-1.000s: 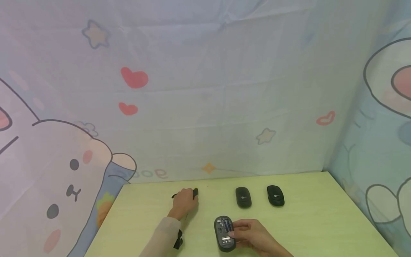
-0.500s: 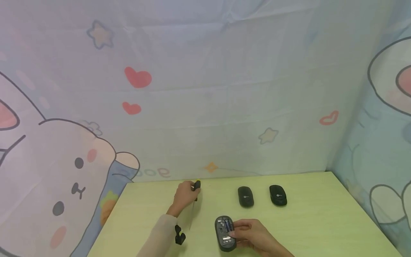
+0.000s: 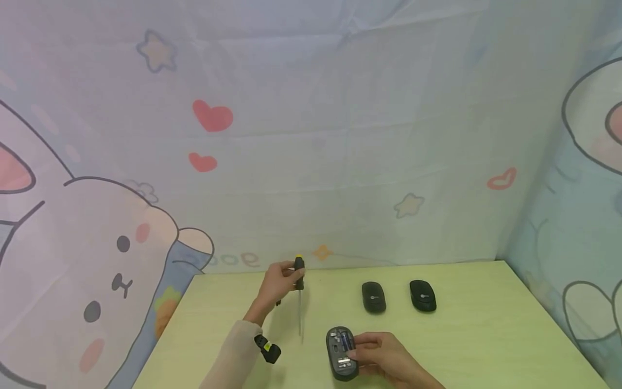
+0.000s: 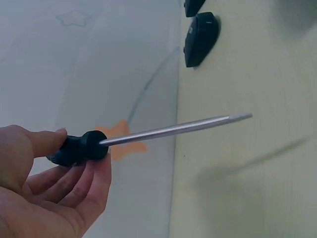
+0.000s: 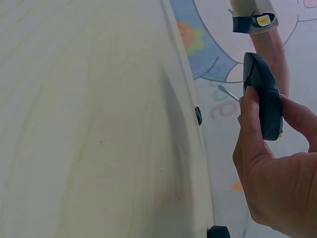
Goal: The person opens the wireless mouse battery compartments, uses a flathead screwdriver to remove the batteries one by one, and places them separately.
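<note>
My left hand [image 3: 278, 281] holds a screwdriver [image 3: 299, 274] by its black, yellow-capped handle, above the table's far left part. The metal shaft [image 4: 168, 131] hangs downward in the head view, its tip in the air. A dark computer mouse [image 3: 342, 354] is gripped by my right hand [image 3: 386, 356] between thumb and fingers at the front middle. Its underside faces up, with the battery compartment uncovered and a battery [image 3: 345, 341] showing. From the right wrist camera, the mouse [image 5: 262, 96] appears edge-on, lifted off the table.
Two more black mice, one [image 3: 373, 297] nearer the middle and one [image 3: 423, 295] farther right, lie on the pale green table [image 3: 466, 335]. A small black item [image 3: 278, 303] lies partly hidden behind my left wrist. A printed cloth [image 3: 311, 162] hangs behind the table.
My left hand has lifted the screwdriver off the table and swung its shaft into view, pointing down. My right hand and the mouse stay nearly in place.
</note>
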### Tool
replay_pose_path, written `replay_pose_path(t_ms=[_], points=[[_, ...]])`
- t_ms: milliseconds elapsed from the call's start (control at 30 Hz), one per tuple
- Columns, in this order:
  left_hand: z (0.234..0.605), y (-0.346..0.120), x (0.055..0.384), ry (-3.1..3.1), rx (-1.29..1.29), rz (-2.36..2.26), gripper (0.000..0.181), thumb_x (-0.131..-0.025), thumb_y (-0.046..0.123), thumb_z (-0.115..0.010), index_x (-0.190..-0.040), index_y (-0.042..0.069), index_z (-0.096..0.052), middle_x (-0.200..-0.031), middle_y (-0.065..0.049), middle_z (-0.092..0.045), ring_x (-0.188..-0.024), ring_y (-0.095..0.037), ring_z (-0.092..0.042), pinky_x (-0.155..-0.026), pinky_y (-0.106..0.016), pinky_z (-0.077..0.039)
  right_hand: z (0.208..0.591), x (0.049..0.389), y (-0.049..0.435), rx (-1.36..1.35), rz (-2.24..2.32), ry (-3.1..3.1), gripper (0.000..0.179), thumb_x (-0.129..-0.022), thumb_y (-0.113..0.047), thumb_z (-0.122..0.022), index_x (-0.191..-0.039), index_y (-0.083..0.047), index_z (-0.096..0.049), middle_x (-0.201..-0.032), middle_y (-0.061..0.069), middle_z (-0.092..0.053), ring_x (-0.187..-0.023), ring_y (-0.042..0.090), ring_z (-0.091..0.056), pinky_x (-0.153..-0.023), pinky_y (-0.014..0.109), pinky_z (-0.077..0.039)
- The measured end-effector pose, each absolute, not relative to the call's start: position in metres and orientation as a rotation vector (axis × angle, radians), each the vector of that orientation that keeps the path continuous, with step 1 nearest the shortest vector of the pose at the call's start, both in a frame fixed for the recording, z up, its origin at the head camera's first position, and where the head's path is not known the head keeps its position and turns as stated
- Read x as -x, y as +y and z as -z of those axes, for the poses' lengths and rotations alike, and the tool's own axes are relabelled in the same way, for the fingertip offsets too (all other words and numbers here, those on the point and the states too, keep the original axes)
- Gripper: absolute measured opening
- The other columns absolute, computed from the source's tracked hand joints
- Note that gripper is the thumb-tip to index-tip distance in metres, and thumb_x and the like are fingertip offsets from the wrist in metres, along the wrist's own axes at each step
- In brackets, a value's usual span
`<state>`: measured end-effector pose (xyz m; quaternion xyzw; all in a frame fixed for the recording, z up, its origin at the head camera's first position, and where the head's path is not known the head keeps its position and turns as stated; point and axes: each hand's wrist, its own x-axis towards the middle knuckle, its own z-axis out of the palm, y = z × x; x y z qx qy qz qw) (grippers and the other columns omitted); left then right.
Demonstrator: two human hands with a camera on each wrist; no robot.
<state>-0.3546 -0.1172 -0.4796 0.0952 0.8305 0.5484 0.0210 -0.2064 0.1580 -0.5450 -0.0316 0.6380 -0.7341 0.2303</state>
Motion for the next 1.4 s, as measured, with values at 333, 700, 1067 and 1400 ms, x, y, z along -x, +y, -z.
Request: replay_pose_path(t_ms=[333,700,1067,1400], points=[[0.463,-0.119,0.344,2.350,-0.287,-1.896,0.048,-0.105,0.015,-0.065,-0.149,-0.001,-0.054,-0.129,-0.028,-0.069,-0.114,-0.033,-0.073,-0.093,-0.042,-0.066,0.547,0.205,0.156,0.081,1.998,1.753,0.051,-0.096,-0.012,-0.074,-0.136,0.014,-0.058,-0.118,0.016,-0.078,-0.099,0.019,-0.076,-0.085,0.035,-0.067],[0.462,-0.112,0.338,2.196,-0.230,-2.005,0.046,-0.107,0.019,-0.062,-0.149,0.000,-0.054,-0.136,-0.030,-0.066,-0.118,-0.039,-0.072,-0.096,-0.049,-0.065,0.550,0.205,0.154,0.090,2.010,1.743,0.052,-0.095,-0.011,-0.075,-0.136,0.015,-0.057,-0.118,0.017,-0.078,-0.099,0.019,-0.076,-0.086,0.036,-0.067],[0.447,-0.105,0.330,2.320,-0.380,-1.989,0.040,-0.106,0.013,-0.064,-0.144,0.001,-0.061,-0.128,-0.030,-0.069,-0.113,-0.039,-0.073,-0.088,-0.041,-0.068,0.552,0.206,0.153,0.102,2.012,1.743,0.053,-0.093,-0.014,-0.077,-0.135,0.014,-0.059,-0.119,0.018,-0.078,-0.100,0.021,-0.077,-0.087,0.036,-0.067],[0.428,-0.099,0.317,2.376,-0.545,-1.933,0.048,-0.106,0.018,-0.065,-0.152,0.008,-0.055,-0.127,-0.024,-0.072,-0.117,-0.038,-0.074,-0.095,-0.039,-0.066,0.554,0.205,0.153,0.086,1.991,1.721,0.057,-0.096,-0.015,-0.076,-0.140,0.014,-0.055,-0.121,0.015,-0.076,-0.103,0.022,-0.077,-0.093,0.038,-0.066]])
